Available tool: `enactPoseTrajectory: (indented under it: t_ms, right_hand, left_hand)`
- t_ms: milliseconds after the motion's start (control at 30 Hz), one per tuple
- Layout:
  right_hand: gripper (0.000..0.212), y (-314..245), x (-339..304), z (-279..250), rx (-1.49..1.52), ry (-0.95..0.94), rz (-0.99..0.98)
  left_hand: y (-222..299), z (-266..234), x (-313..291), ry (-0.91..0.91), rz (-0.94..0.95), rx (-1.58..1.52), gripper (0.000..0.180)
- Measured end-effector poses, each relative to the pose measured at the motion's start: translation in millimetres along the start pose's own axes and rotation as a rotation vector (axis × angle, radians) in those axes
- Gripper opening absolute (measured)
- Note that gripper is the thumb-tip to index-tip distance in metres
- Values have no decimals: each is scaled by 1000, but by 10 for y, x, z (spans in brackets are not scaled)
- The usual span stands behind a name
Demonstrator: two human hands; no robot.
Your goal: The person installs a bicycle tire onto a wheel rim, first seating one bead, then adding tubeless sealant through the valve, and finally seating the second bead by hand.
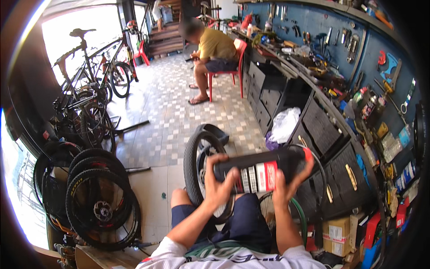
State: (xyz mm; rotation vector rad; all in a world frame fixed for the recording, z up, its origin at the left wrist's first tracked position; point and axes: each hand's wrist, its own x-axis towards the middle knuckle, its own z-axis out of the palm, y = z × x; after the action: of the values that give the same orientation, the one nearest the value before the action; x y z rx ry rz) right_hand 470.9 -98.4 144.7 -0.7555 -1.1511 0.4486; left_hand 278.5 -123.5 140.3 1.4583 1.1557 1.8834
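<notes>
Both my hands hold a black plastic bottle [260,162] with a red and white label, lying on its side above my lap. My left hand [216,184] grips its left end, thumb on the label side. My right hand [287,184] is around the right end, fingers reaching up to a red part there. Beneath the bottle, a bicycle wheel [193,166] with a knobby tyre stands upright between my knees, partly hidden by my left hand and the bottle. A thin tube [323,172] loops beside the bottle's right end; whether it joins the bottle I cannot tell.
Several wheels [102,210] lean together at left, below parked bicycles [85,85]. A person [217,49] sits on a red chair [242,67] ahead. Along the right runs a cluttered workbench [309,76] with dark drawers [322,119]. A cardboard box [336,235] stands at lower right, near a green hose [301,219].
</notes>
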Motion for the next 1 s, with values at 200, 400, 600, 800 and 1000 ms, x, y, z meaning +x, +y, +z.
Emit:
enactPoseTrajectory:
  t_ms: [200,400,600,800,1000]
  right_hand:
    - [100,-112,125,131,70,-7,211]
    - [82,309,337,-150,481,-7,553]
    - [42,1458,233,-534,1447,95,756]
    - [38,1257,345,-826,948,278,593]
    - [42,1106,256,-826,1112,186,698]
  left_hand:
    - [31,5,209,-15,-109,29,49]
    - [369,20,122,-413,54,100,96]
    - [301,-151,125,-382,-200,-568,89]
    - [-208,-696,53,-188,-348,-416,49]
    - [-210,-864,-45,-163,-330,-329,50]
